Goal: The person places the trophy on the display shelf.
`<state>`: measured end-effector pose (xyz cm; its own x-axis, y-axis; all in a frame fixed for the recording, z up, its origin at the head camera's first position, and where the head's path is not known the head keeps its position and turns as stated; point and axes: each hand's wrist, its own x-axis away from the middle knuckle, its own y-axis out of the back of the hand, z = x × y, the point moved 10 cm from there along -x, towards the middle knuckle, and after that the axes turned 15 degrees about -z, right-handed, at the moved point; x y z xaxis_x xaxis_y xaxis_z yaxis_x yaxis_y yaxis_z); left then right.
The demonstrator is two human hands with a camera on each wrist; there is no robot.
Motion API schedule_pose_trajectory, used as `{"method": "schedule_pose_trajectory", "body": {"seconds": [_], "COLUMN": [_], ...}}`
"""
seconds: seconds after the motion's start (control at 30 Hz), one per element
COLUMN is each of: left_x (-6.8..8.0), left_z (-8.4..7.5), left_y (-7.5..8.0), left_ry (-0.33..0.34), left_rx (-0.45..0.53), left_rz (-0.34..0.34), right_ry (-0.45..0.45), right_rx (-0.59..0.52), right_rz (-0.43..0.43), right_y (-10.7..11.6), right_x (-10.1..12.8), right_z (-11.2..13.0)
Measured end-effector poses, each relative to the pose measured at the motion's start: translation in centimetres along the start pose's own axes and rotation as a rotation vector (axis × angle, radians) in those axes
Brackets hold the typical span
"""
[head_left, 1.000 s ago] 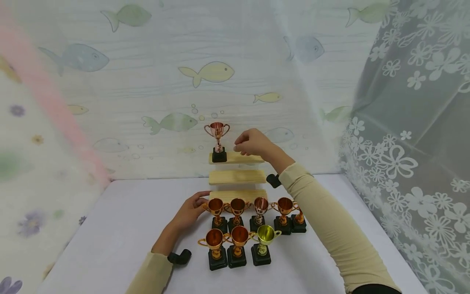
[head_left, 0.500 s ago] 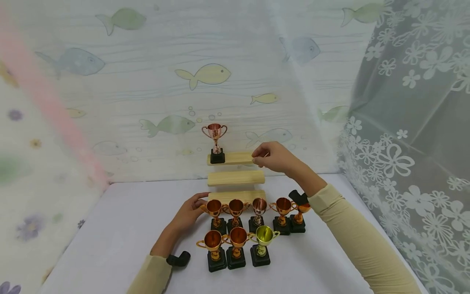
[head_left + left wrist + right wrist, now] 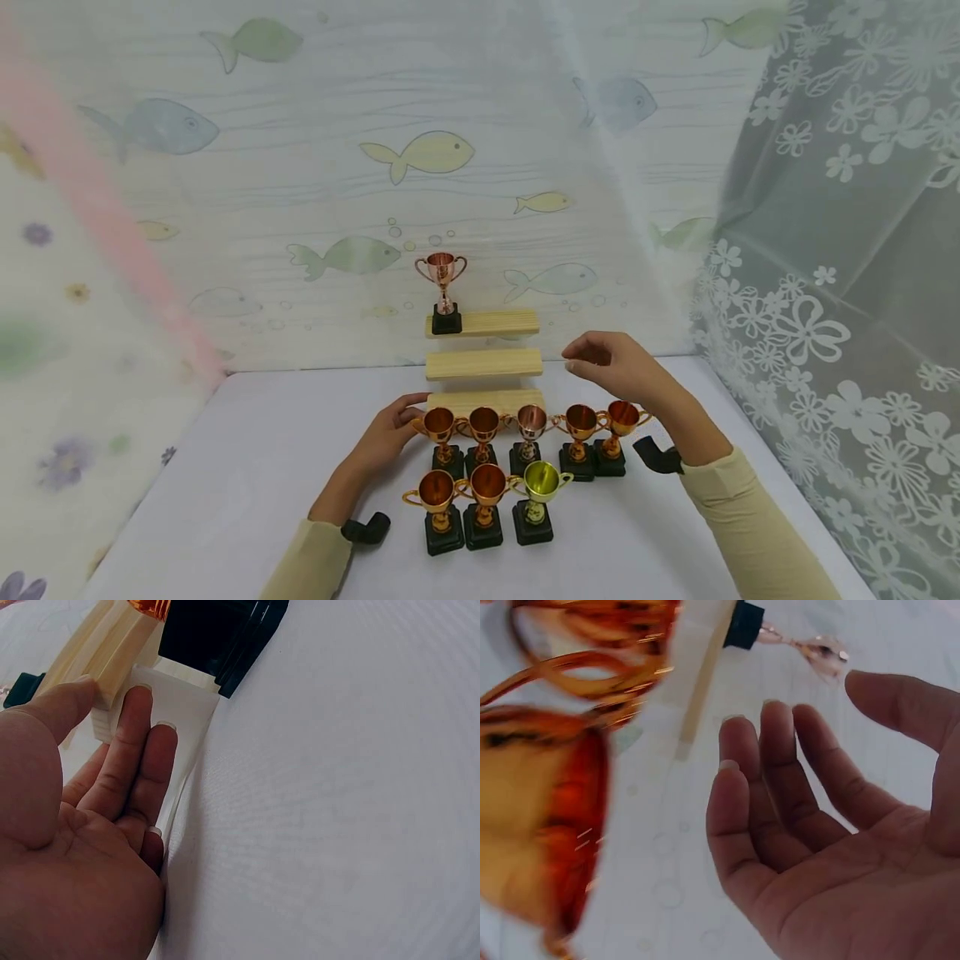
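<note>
Wooden stepped shelf [image 3: 483, 364] holds one shiny copper trophy [image 3: 444, 292]; left hand [image 3: 390, 432] flat against it, right hand [image 3: 618, 369] relaxed, holding nothing.

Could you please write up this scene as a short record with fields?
left hand: open, fingers straight against the end of the lowest wooden step
right hand: open, empty, in the air above the back row of cups
top step: one pink cup at its left end
table: five cups in the back row, three in front, one of them green
</note>
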<state>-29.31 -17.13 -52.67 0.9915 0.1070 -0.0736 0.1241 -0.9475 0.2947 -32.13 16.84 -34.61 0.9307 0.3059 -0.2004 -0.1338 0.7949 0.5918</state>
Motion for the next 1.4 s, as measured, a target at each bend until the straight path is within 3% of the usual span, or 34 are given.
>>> {"method": "schedule_pose_trajectory", "body": {"seconds": [0.23,0.43,0.53,0.73,1.07,1.27,1.4], "left_x": [0.0,0.1,0.1,-0.1,-0.1,-0.1,-0.2], "left_z": [0.2,0.1,0.1,-0.1,-0.3,-0.1,-0.1], "left_y": [0.0,-0.1,-0.1,-0.2,-0.3,-0.1,-0.1], "left_ry": [0.009,0.006,0.006,0.012,0.022,0.015,0.027], "left_rx": [-0.009,-0.017,-0.017,-0.025,-0.030,-0.029,-0.024], "left_rz": [-0.004,-0.016,-0.011,-0.009,-0.012,-0.013,-0.012], "right_ry": [0.049,0.160,0.172,0.132,0.019,-0.088,-0.075], "right_rx": [-0.045,-0.086,-0.163,-0.300,-0.261,-0.247,-0.295], "right_rz": [-0.014,0.001,0.018,0.086,0.248,0.229,0.243], "right_y": [1.2,2.2,2.5,2.5,0.3,-0.8,-1.5], "right_x": [2.4,4.1,4.7,5.1,6.0,6.0,5.8], "right_z": [-2.9,-5.3,-6.5,-8.9,-13.4,-15.2,-15.1]}}
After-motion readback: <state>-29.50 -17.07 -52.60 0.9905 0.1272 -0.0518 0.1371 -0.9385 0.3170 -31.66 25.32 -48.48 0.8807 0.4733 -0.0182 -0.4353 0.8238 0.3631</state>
